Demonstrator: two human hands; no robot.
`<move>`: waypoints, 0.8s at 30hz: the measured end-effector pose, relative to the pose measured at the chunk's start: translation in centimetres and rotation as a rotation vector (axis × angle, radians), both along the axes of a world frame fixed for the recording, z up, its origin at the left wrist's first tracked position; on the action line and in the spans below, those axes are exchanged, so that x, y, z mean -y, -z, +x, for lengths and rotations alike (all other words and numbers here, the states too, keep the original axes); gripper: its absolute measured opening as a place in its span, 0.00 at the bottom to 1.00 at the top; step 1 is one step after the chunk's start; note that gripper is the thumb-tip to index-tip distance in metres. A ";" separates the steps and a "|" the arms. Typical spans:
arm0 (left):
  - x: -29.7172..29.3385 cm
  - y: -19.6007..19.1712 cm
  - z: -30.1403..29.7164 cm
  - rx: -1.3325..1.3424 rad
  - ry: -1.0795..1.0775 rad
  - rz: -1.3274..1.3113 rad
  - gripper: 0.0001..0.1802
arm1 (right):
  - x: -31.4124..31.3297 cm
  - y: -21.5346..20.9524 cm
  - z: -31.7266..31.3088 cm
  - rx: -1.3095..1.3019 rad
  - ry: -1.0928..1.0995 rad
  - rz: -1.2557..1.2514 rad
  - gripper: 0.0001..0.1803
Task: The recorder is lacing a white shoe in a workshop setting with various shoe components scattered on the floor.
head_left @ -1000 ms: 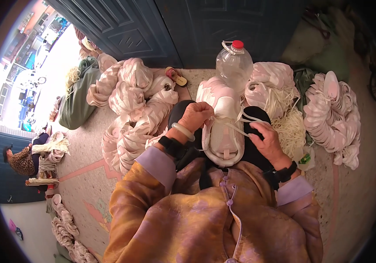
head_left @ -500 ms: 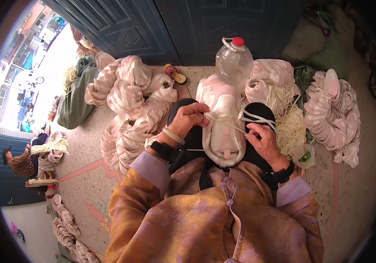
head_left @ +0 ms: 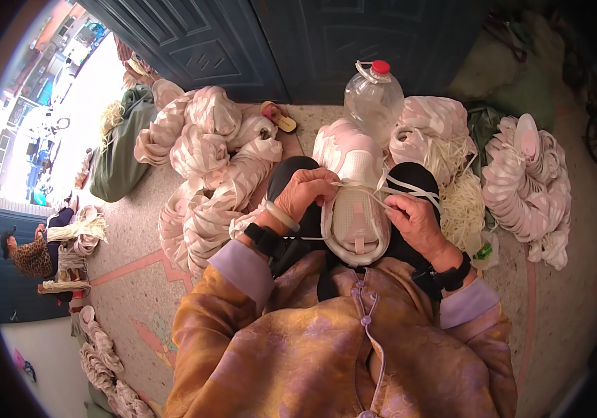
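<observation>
Between my knees lies a white and pale pink shoe upper (head_left: 358,224), its heel toward me, at the near end of a nested row of uppers (head_left: 344,143). My left hand (head_left: 305,193) is at its left edge, thumb and fingers pinched on a white shoelace. On the other side, my right hand (head_left: 418,221) is closed, with the lace at its fingertips near the eyelets. A loose length of the shoelace (head_left: 415,194) loops over my right knee. The exact grip of the fingertips is partly hidden.
A clear bottle with a red cap (head_left: 374,97) stands beyond the uppers. Bundled uppers (head_left: 204,153) lie at left and more (head_left: 527,184) at right. Loose laces (head_left: 460,209) hang beside my right knee. A green sack (head_left: 126,157) and a seated person (head_left: 32,254) are farther left.
My right hand has moved slightly left and up, closer to the upper. My left hand has shifted a little right, and the lace between them now lies across the upper's throat.
</observation>
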State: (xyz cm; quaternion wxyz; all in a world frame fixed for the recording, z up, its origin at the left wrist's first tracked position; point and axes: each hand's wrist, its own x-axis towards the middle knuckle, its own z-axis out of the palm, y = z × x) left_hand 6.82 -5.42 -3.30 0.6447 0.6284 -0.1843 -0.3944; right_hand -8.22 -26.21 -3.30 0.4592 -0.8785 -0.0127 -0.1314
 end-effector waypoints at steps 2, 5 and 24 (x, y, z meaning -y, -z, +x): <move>0.0 0.2 0.2 -0.029 0.023 0.026 0.08 | 0.1 -0.2 0.1 -0.004 0.004 0.016 0.08; 0.4 0.6 0.2 -0.112 -0.029 0.026 0.06 | 0.3 -0.5 -0.2 -0.023 -0.041 -0.044 0.08; 1.3 1.7 -1.6 0.009 -0.092 -0.065 0.06 | -0.1 -2.3 -1.9 0.292 -0.040 -0.450 0.06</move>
